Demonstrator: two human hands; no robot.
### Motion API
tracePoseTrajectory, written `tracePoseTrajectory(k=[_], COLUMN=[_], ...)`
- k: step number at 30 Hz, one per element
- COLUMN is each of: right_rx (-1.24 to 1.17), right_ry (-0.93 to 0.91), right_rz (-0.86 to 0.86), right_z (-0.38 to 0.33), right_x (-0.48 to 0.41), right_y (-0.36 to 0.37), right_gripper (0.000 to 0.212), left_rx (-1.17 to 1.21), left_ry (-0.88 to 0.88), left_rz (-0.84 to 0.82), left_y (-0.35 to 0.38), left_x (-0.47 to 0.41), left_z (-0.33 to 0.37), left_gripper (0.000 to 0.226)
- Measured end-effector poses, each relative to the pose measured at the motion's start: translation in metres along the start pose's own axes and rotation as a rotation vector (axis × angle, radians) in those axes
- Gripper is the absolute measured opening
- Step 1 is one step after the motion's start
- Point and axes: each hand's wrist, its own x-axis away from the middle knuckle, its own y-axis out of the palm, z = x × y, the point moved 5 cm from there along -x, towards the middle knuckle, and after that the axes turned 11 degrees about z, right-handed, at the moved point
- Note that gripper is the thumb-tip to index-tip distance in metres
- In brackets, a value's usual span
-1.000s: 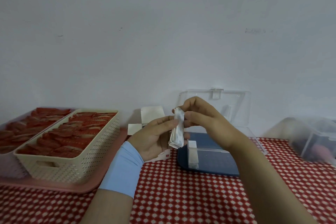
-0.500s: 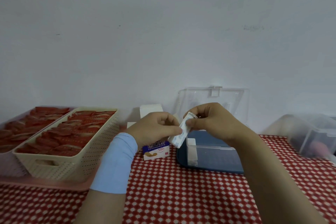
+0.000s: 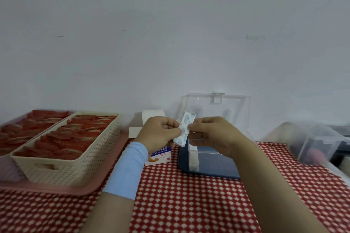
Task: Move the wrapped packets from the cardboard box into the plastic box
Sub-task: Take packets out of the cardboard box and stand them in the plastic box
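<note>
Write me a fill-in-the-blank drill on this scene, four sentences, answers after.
1. The packets are held by ____ hands.
2. The plastic box's clear lid stands ____.
3. The cardboard box sits to the ____ of the plastic box.
4. The left hand has a ____ band on its wrist.

Answers: both; open; left; blue

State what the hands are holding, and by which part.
Both hands, left hand and right hand, pinch a small stack of white, blue-printed wrapped packets around its middle, from opposite sides.
</note>
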Motion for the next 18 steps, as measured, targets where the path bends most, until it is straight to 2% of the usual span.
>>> tracePoseTrajectory(k=[4,8,11,15,18], right_rx=[0.056,0.088,0.154,0.248,0.304], right_ry=[-0.025,-0.051,-0.086,-0.114,-0.127], right_rz=[-0.031,0.044,0.153,0.211,0.204], right_z=[-0.003,-0.008,-0.012,-0.018,-0.019], right_x=[0.007,0.007,0.005,0.003,0.004], right_y=[0.004,-0.004,-0.016,-0.024,-0.023], right_gripper=[0.023,0.025,0.016,0.011,0.013], left_rx=[-0.015,-0.081,-0.365,-0.883,-0.994], left_ry=[0.032,0.101,0.209,0.335,0.428], left_rz=[-0.015,0.046,0.153,0.044,0.068], left_y=[0.008,0.006,-0.007,-0.004,0.003], left_x=[0.008,0.010,0.002,-0.007,-0.010], left_z=[0.006,0.005,-0.002,-0.022,-0.031], left_gripper=[0.006,0.004,0.016,0.064,0.069])
